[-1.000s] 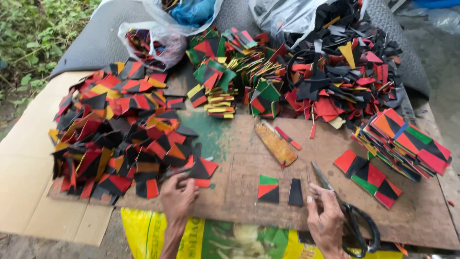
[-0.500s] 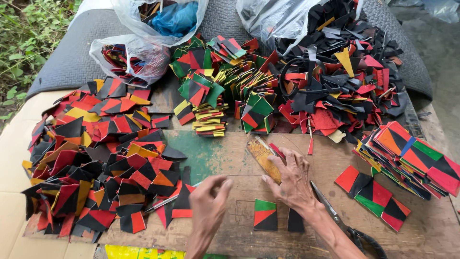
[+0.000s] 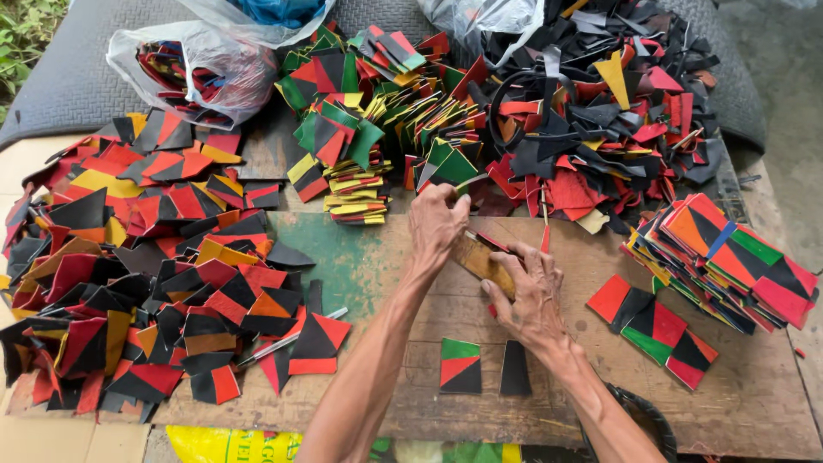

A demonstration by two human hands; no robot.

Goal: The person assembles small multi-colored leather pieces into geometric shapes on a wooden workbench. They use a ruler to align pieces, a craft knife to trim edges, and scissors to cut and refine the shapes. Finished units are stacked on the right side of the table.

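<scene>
Both hands gone forward off the near edge to the wooden stick in mid-board.

Half a second back, only right hand (image 3: 531,296) over wooden stick (image 3: 482,264), fingers spread; now curled down on its near end, holding it against board (image 3: 600,386). Left hand (image 3: 435,225), earlier low by near edge, now raised at stick's far end, fingertips pinched together on a thin pale sliver beside green-and-black squares (image 3: 446,167). Scissors (image 3: 639,416) put down, handle just showing at lower right. Red-green-black square (image 3: 460,365) and black strip (image 3: 515,369) unmoved, lying near the wrists. So: cutting paused, work shifted to the stick.
</scene>
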